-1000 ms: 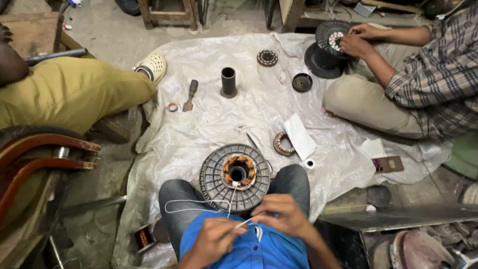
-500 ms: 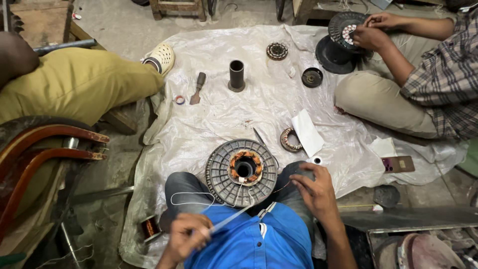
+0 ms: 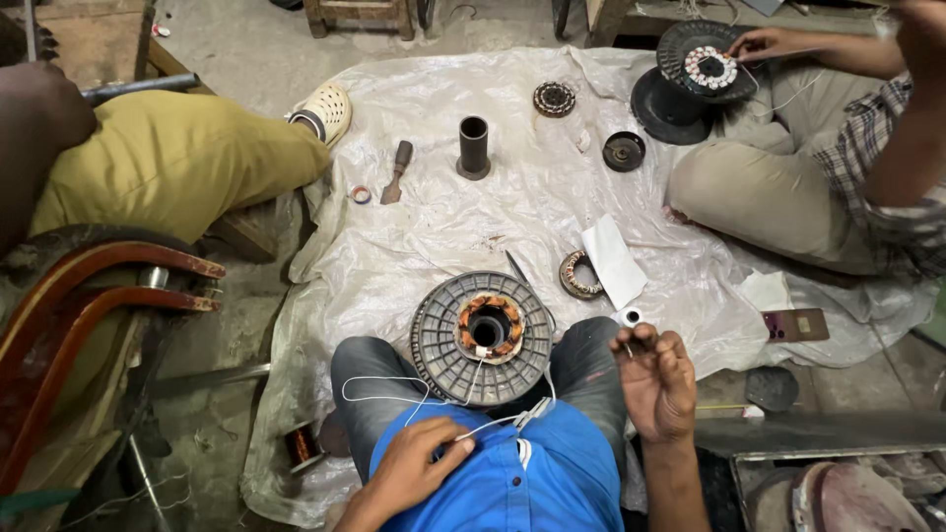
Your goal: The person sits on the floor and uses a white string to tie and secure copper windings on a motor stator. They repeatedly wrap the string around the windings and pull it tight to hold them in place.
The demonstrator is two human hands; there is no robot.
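A round grey ribbed motor stator with copper-coloured windings at its centre [image 3: 483, 338] rests on the person's lap, between the two hands and just ahead of them. The left hand [image 3: 414, 471] lies low against the blue shirt [image 3: 512, 483], fingers pinched closed on a thin white wire [image 3: 394, 399] that loops across the jeans up to the stator's core. The right hand [image 3: 653, 379], beside the stator's right edge, is curled nearly closed, fingertips pinching a small item too tiny to identify. The stator sits flat, hollow hub upward, above a crumpled white plastic sheet [image 3: 443, 227].
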